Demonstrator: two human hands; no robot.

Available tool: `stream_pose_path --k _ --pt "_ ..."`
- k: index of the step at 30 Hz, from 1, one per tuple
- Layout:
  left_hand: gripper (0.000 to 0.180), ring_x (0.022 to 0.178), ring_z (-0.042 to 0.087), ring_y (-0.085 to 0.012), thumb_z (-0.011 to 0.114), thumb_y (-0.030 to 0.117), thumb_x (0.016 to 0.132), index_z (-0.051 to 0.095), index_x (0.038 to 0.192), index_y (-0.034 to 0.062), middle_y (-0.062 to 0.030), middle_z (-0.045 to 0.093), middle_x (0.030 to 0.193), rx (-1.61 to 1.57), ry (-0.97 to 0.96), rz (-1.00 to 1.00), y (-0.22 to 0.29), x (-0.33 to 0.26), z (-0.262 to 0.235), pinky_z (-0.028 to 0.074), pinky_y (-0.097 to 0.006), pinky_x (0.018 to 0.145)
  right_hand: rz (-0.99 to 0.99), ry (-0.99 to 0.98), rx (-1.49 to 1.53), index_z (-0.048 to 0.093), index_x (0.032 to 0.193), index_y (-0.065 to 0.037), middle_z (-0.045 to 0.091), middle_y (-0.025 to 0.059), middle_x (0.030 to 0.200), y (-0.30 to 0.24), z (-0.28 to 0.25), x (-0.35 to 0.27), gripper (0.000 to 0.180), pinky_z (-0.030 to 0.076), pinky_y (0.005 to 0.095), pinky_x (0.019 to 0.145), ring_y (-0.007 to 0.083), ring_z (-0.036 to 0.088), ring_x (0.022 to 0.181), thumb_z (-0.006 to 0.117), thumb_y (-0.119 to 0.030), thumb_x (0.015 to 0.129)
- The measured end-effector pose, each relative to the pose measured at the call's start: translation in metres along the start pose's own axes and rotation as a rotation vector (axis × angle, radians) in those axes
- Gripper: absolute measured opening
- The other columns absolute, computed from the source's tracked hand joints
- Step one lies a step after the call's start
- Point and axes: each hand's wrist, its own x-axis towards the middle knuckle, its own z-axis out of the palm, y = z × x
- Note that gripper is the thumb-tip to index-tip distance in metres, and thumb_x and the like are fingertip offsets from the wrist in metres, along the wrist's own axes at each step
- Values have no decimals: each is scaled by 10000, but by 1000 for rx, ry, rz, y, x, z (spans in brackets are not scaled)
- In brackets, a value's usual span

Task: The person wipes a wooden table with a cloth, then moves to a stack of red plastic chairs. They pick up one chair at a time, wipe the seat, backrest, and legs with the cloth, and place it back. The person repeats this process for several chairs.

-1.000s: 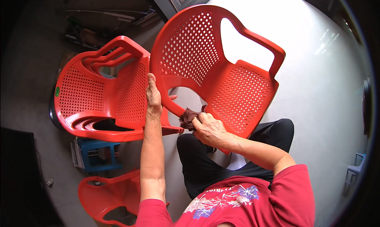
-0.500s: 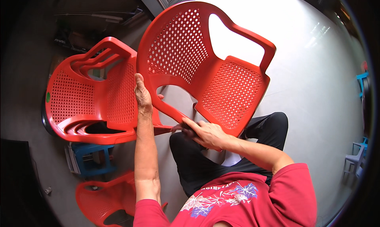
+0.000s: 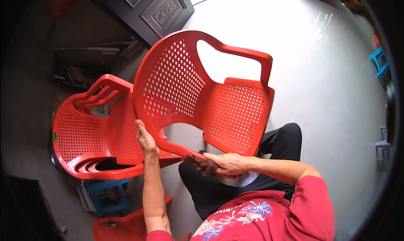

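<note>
A seated person in a red shirt is holding a red plastic armchair [image 3: 202,94] tilted up over the lap, its perforated back and seat facing the camera. The right hand [image 3: 223,163] is lying along the chair's lower armrest edge, fingers closed over a small dark rag [image 3: 198,162] and pressing it against the plastic. The left hand [image 3: 146,139] is gripping the rim of the chair's back, fingers wrapped round its edge and steadying it. The chair is looking light and stiff, a one-piece moulded shell with smooth, possibly slippery surfaces; the rims and armrests are offering the surest holds. Just behind it on the person's left, a stack of matching red chairs [image 3: 90,136] is lying on its side, nested one inside another. Below it a blue stool [image 3: 103,194] is standing on the grey floor [image 3: 328,72], and another red chair [image 3: 122,226] is showing at the lower edge. Farther off, a dark panelled door [image 3: 162,9] is closing the background.
</note>
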Motion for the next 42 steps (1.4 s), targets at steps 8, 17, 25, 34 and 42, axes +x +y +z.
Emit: stream_pose_path --k 8,17,25,34,42 --pt "461 853 596 -146 452 456 942 481 1220 89 -47 587 1053 95 -60 187 40 -22 -4 493 -305 720 -197 528 288 424 1314 -114 634 136 1001 32 -99 3 497 502 367 849 283 623 973 449 18 835" --pt "515 917 614 -357 390 449 977 490 1185 -11 -227 625 995 593 -162 414 85 57 49 465 -404 805 -691 1355 -530 642 1063 -114 516 78 957 -104 -167 200 317 436 377 759 267 476 903 660 -228 768" --pt "266 788 639 -294 578 120 923 476 1144 15 -183 656 896 834 -104 558 87 35 62 502 -385 712 -510 1579 -741 640 958 -134 592 59 978 -18 -248 237 275 345 401 824 221 529 980 653 -338 774" --pt "267 815 645 -271 567 95 927 477 1165 14 -169 662 941 830 -103 623 90 31 66 504 -377 717 -63 1231 -931 414 1302 -118 545 154 1193 109 -294 141 634 433 456 798 300 586 996 666 -411 800" --pt "314 867 634 -340 572 173 934 473 1185 12 -204 646 985 903 -75 637 90 34 64 489 -411 748 370 948 -1102 490 1256 -194 569 145 1088 123 -284 51 588 456 467 750 314 611 893 656 -506 786"
